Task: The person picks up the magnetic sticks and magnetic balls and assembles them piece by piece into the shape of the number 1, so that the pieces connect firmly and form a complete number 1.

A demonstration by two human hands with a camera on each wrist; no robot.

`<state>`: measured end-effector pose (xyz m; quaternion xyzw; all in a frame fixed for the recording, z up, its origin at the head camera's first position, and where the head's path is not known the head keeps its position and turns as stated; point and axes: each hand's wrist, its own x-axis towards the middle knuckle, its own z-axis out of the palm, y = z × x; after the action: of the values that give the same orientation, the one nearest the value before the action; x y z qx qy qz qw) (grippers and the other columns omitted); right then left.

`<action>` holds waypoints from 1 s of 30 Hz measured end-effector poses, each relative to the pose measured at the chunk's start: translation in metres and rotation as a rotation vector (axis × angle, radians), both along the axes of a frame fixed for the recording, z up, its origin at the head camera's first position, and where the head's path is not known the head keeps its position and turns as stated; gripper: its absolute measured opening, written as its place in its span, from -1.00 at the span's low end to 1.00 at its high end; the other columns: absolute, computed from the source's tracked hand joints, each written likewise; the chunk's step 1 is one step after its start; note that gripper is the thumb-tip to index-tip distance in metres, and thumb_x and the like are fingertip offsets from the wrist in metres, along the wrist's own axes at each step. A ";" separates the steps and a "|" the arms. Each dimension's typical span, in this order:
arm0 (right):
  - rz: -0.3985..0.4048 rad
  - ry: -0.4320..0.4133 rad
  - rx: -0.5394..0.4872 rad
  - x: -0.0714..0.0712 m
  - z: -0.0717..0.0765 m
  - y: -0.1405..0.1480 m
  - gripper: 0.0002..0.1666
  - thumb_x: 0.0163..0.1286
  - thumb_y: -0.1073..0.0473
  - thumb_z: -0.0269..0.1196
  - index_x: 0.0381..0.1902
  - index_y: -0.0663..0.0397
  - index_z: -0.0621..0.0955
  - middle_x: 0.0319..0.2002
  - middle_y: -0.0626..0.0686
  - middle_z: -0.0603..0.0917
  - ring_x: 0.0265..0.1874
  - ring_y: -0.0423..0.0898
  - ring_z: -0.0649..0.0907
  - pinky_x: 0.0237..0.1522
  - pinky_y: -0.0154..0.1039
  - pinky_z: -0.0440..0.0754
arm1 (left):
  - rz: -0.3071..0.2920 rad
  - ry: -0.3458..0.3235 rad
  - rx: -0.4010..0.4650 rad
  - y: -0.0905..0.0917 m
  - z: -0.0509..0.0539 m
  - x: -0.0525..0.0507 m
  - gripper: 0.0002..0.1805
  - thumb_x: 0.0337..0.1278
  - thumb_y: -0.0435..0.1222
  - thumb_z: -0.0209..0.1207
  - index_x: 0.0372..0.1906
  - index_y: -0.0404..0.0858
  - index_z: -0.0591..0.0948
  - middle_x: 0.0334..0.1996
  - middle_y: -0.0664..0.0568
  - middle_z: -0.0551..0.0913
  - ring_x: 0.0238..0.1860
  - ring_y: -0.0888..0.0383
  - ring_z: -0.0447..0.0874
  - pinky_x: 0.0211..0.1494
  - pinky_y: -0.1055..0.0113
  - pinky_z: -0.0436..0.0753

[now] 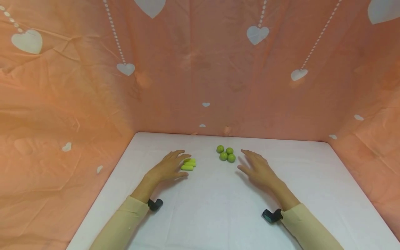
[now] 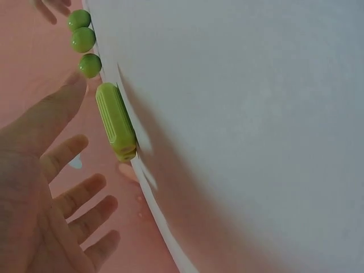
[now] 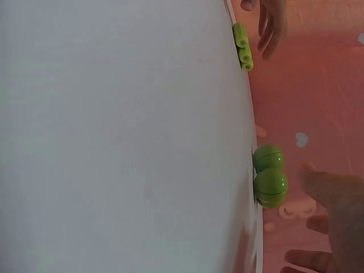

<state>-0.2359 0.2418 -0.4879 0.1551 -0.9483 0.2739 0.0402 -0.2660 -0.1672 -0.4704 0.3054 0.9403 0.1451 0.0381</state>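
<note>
Three short, ribbed, light green sticks [image 1: 187, 167] lie side by side on the white tabletop. My left hand [image 1: 170, 166] hovers at their left with fingers and thumb spread, holding nothing. To the right of the sticks sits a cluster of several shiny green balls [image 1: 223, 156], each marked with a seam in the right wrist view. My right hand [image 1: 257, 168] is held just right of the balls, fingers extended and apart from them. The left wrist view shows one stick [image 2: 115, 122] beyond the thumb; the others are mostly hidden behind it.
A white-covered table [image 1: 206, 215] carries both groups. Orange cloth [image 1: 200, 80] with white hearts hangs behind it and at both sides. Each wrist wears a small black device, one on the left [image 1: 155, 205] and one on the right [image 1: 272, 216].
</note>
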 end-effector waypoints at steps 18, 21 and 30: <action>-0.080 -0.051 -0.227 -0.013 -0.002 -0.023 -0.37 0.55 0.08 0.38 0.44 0.22 0.52 0.28 0.32 0.62 0.20 0.25 0.62 0.27 0.24 0.58 | 0.011 -0.009 0.100 0.007 0.001 0.005 -0.46 0.34 -0.18 0.47 0.34 -0.20 0.63 0.26 -0.08 0.57 0.28 -0.06 0.54 0.41 -0.02 0.55; -0.101 -0.059 -0.260 -0.014 -0.001 -0.027 -0.41 0.53 0.10 0.39 0.39 0.24 0.54 0.23 0.31 0.65 0.14 0.23 0.64 0.18 0.20 0.63 | 0.010 -0.003 0.100 0.010 0.000 0.006 -0.53 0.35 -0.19 0.46 0.27 -0.22 0.66 0.19 -0.04 0.61 0.21 -0.02 0.57 0.36 0.02 0.58; -0.164 -0.106 -0.283 -0.020 -0.002 -0.037 -0.48 0.52 0.09 0.40 0.30 0.24 0.59 0.10 0.29 0.71 0.07 0.19 0.68 0.04 0.07 0.69 | 0.046 -0.008 0.106 0.015 -0.004 0.008 -0.66 0.33 -0.22 0.47 0.13 -0.17 0.70 0.05 0.04 0.63 0.12 0.02 0.60 0.27 0.04 0.61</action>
<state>-0.2559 0.2049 -0.4898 0.0554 -0.9106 0.4083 0.0335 -0.2578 -0.1526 -0.4747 0.2846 0.9379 0.1970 0.0224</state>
